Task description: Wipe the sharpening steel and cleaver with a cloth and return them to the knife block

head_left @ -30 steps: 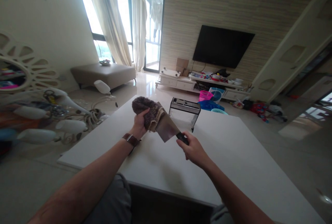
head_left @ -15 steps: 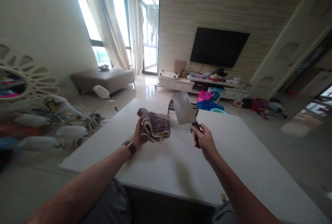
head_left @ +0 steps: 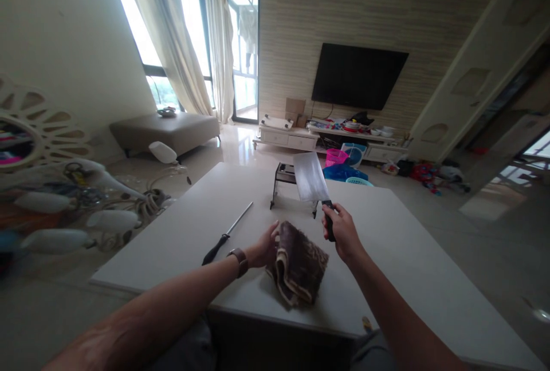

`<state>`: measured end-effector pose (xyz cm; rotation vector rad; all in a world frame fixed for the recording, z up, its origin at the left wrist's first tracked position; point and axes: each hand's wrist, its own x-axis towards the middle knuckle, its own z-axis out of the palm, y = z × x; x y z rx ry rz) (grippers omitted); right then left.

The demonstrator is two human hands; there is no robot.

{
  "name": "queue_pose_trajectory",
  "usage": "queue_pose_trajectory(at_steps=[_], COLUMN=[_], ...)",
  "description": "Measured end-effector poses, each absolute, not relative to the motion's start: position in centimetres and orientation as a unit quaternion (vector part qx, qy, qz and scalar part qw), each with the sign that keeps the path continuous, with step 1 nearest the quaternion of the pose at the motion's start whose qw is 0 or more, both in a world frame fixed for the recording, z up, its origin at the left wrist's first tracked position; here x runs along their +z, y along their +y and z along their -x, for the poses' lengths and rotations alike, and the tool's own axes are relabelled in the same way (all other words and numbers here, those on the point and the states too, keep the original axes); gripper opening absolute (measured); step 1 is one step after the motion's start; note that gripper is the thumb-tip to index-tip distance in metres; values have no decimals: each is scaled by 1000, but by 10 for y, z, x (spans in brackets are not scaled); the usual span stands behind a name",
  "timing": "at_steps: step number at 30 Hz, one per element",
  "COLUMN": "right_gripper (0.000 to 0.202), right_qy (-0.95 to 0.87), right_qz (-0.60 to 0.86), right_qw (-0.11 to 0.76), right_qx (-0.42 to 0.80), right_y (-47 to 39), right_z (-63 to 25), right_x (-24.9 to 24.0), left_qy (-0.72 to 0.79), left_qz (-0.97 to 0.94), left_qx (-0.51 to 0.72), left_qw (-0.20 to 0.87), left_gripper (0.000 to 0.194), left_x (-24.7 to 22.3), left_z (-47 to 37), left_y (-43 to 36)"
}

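My left hand [head_left: 264,247] grips the left edge of a folded brown cloth [head_left: 302,262] with pale edges, just above the front of the white table [head_left: 172,233]. My right hand [head_left: 341,229] is closed round the black handle of a cleaver [head_left: 310,177], whose broad blade points up and slightly left. Behind the blade stands a small black rack [head_left: 284,175], partly covered by it. A sharpening rod [head_left: 223,238] with a black handle lies on the table, left of the cloth.
Glass lamp parts [head_left: 114,220] and cables lie left of the table. Beyond its far edge are a pink basket [head_left: 336,157], a blue bag [head_left: 346,173] and a low cabinet [head_left: 287,140] beneath a television [head_left: 358,76].
My left hand has brought the cloth right and down, nearer the table's front, uncovering the sharpening rod. The cleaver has shifted slightly right and is still in my right hand.
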<state>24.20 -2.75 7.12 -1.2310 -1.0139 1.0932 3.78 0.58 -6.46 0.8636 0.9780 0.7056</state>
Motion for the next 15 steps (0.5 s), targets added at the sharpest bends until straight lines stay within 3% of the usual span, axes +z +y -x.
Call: queue_pose_trajectory(at_steps=[3, 9, 15], right_gripper=[33, 32, 26], right_qy=[-427, -435, -442], right_qz=[525, 526, 525], right_qw=[574, 584, 588], right_qx=[461, 439, 427], right_y=[-28, -29, -31], right_z=[-244, -250, -256], right_x=[76, 76, 77], left_qy=[433, 494, 534], left_qz=[-389, -440, -534], left_qx=[250, 269, 295], left_qw=[773, 700, 586], left_gripper=[72, 64, 70], left_x=[-66, -69, -62], left_z=[-40, -48, -31], left_y=[11, 16, 23])
